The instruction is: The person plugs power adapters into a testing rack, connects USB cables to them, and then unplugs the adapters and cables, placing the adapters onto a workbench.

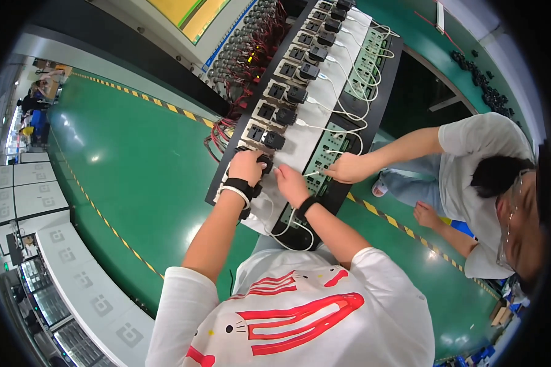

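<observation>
My left hand (246,167) is closed around a black charger (264,163) seated in the row of sockets near the front end of the rack. Just to its right, my right hand (292,186) pinches the white plug of a USB cable, its tip close beside that charger. Farther along, more black chargers (286,116) sit in sockets (267,111), each with a white cable (312,126) running right to green panels (328,153) with ports. Another person's hand (347,167) touches the nearest green panel beside my right hand.
A co-worker (471,177) leans in from the right. Bundles of red wires (242,92) and grey parts line the rack's left side. Loose black chargers (487,85) lie on a green surface at far right. White cabinets (73,263) stand left across the green floor (128,153).
</observation>
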Demonstrator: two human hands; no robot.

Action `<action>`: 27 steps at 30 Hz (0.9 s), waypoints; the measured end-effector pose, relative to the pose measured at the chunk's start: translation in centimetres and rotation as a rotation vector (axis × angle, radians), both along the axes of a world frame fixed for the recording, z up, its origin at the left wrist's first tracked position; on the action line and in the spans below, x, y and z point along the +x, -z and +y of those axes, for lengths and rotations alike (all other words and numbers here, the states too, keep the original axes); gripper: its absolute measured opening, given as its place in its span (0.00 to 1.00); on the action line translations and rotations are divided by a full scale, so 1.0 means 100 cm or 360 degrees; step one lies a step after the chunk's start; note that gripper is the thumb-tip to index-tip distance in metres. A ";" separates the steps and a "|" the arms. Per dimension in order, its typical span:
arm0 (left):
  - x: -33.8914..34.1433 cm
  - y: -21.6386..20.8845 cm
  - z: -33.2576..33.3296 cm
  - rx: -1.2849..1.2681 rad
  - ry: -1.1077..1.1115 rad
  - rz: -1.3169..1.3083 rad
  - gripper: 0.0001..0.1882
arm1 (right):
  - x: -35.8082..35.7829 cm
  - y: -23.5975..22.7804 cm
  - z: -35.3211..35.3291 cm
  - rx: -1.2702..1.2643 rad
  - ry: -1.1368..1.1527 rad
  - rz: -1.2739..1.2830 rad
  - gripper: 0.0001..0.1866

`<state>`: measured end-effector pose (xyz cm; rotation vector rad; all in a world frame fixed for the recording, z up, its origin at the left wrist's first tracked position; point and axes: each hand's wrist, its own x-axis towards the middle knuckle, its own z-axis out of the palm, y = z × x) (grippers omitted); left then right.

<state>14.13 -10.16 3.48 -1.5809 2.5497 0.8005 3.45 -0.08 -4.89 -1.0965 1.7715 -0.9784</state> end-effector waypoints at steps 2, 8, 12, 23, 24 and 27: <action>-0.001 0.001 -0.003 0.0031 0.0010 0.0018 0.18 | 0.002 -0.004 -0.004 0.0061 0.0033 0.0058 0.13; -0.004 -0.001 -0.003 0.0032 0.0119 -0.0042 0.18 | -0.007 0.006 0.005 0.0030 -0.0026 0.0015 0.13; 0.001 0.005 -0.001 -0.0016 0.0077 -0.0028 0.17 | -0.021 -0.018 0.058 0.0081 -0.0092 -0.0459 0.23; 0.001 0.007 -0.002 0.0014 0.0055 -0.0046 0.19 | -0.094 0.022 0.194 0.0153 0.0730 -0.0684 0.08; 0.000 0.007 -0.002 0.0003 0.0055 -0.0050 0.19 | -0.095 0.023 0.194 0.0094 0.0788 -0.0717 0.07; 0.000 0.007 -0.001 0.0002 0.0056 -0.0049 0.19 | -0.087 0.022 0.182 0.0075 0.0770 -0.0807 0.07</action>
